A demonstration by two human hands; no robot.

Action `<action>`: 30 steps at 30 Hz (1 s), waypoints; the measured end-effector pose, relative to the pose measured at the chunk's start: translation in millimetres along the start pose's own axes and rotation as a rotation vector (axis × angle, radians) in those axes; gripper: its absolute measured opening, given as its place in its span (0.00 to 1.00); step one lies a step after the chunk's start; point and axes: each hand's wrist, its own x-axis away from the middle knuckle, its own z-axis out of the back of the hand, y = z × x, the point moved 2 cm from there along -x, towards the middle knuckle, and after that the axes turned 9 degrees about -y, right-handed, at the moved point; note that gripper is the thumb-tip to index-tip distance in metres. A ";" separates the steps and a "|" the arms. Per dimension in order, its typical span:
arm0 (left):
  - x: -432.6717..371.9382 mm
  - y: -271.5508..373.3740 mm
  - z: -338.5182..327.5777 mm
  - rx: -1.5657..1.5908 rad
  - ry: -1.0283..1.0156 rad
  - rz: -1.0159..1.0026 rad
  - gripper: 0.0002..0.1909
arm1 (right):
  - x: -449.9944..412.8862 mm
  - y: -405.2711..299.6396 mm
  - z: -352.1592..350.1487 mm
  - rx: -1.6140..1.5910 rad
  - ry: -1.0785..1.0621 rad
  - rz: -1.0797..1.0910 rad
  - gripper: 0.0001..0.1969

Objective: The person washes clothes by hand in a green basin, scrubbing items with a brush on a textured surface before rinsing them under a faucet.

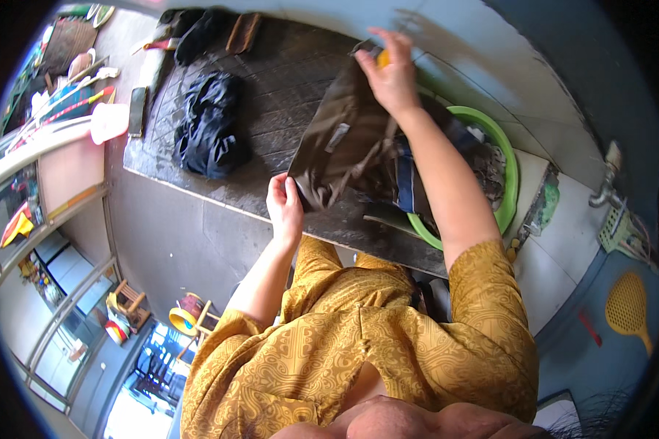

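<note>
A wet dark brown garment (335, 137) with a small pale label stretches between my hands over the dark slab. My left hand (285, 206) grips its near left corner between thumb and fingers, at the slab's front edge. At the far end, my right hand (392, 74) holds the other corner, its fingers partly spread and slightly blurred. A small yellow object (383, 58) shows between that thumb and the fingers; what it is, I cannot tell. The garment's right side runs towards a green plastic basin (509, 164) with wet cloth inside, partly hidden by my right forearm.
A bunched black garment (211, 126) lies on the slab (274, 104), left of my hands. Farther back are a brown scrubbing brush (244, 33) and dark cloth (200, 35). At right, a tap (607, 189) projects from the wall, beside a hanging pale green basket (618, 233).
</note>
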 end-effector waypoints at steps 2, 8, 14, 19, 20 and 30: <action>-19.0 -30.1 11.4 -0.219 0.045 0.117 0.15 | 37.0 20.0 -66.6 -0.013 -0.232 -0.143 0.18; -7.9 -53.9 27.2 -0.389 -0.016 -0.091 0.13 | 174.0 -58.8 -142.1 0.159 -0.903 0.290 0.26; 5.2 -56.8 19.3 -0.242 -0.151 -0.025 0.14 | 56.6 64.9 -135.4 0.696 -0.582 0.047 0.24; -9.9 -51.5 31.3 -0.280 -0.255 0.217 0.14 | 49.9 65.9 -145.4 0.607 -0.332 -0.152 0.20; -10.8 -60.4 35.8 -0.226 -0.281 0.245 0.15 | 69.7 44.9 -151.6 0.355 -0.487 -0.022 0.20; -19.4 -29.1 17.9 0.210 -0.271 0.368 0.20 | 49.6 128.2 -89.2 0.811 -0.236 -0.329 0.18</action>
